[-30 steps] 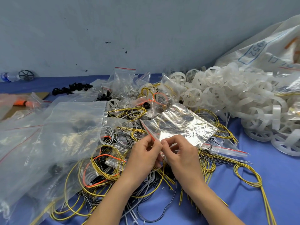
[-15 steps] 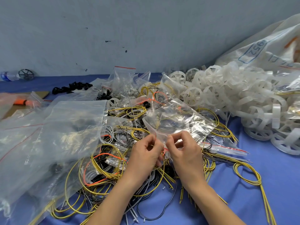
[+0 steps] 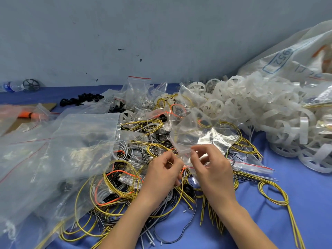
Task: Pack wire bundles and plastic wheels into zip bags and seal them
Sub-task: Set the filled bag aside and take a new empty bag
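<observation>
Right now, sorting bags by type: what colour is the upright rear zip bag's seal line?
Red seal line, head view.

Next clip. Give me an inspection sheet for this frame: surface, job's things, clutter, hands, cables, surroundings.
surface: blue table cover, visible at the near right.
job's things: small zip bag, contents unclear, held above a tangle of wire bundles in yellow, grey, black and orange; heap of white plastic wheels at the right.
clutter: large clear bags at the left; black parts behind them; plastic bottle at the far left.
grippers: left hand and right hand both pinch the small zip bag's near edge.
cables: nothing seen beyond the job's wires.
surroundings: scuffed grey-blue wall; printed woven sack at the right.
</observation>
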